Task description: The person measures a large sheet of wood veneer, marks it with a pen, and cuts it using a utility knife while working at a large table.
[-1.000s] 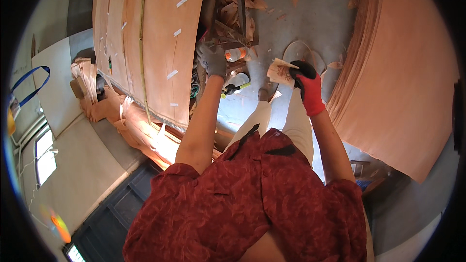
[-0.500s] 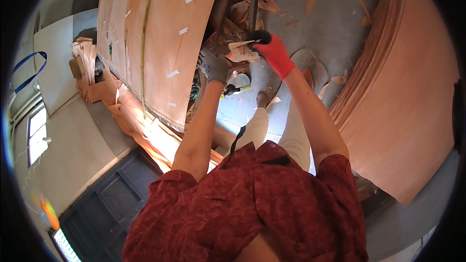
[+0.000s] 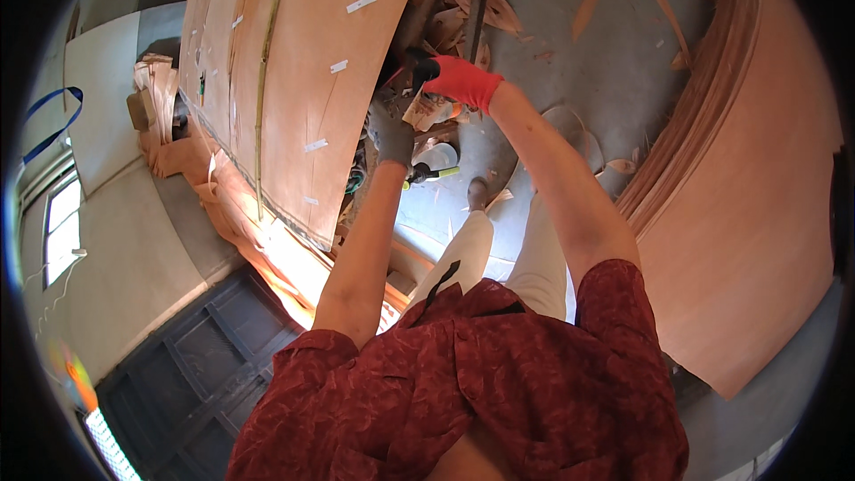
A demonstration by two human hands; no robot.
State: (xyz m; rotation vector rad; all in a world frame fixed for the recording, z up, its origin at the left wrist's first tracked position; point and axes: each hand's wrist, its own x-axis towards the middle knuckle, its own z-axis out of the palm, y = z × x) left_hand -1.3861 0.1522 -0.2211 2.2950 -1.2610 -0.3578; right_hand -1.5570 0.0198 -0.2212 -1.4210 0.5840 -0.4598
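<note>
My left hand [image 3: 391,134], in a grey glove, is at the inner edge of the upright, taped wood veneer sheets [image 3: 294,89], its fingers mostly hidden. My right hand [image 3: 443,82], in a red and black glove, is closed above and right of it; what its fingertips grip is hidden. A tan piece with markings [image 3: 419,109] lies between and just below my hands; which hand holds it, I cannot tell. Behind are dark metal bars [image 3: 476,9]. A white round container [image 3: 436,157] with a black and yellow-green tool [image 3: 421,174] sits below my hands.
Another veneer stack [image 3: 739,240] leans on the right. Veneer scraps [image 3: 468,0] litter the grey floor [image 3: 570,71]. A bamboo pole [image 3: 267,80] stands against the left sheets, beside rumpled veneer offcuts [image 3: 214,187]. A dark panel [image 3: 209,347] is at lower left.
My right hand has moved leftward and up, from holding the tan piece out over the floor to beside my left hand at the bars. My left hand has stayed near the sheets' edge.
</note>
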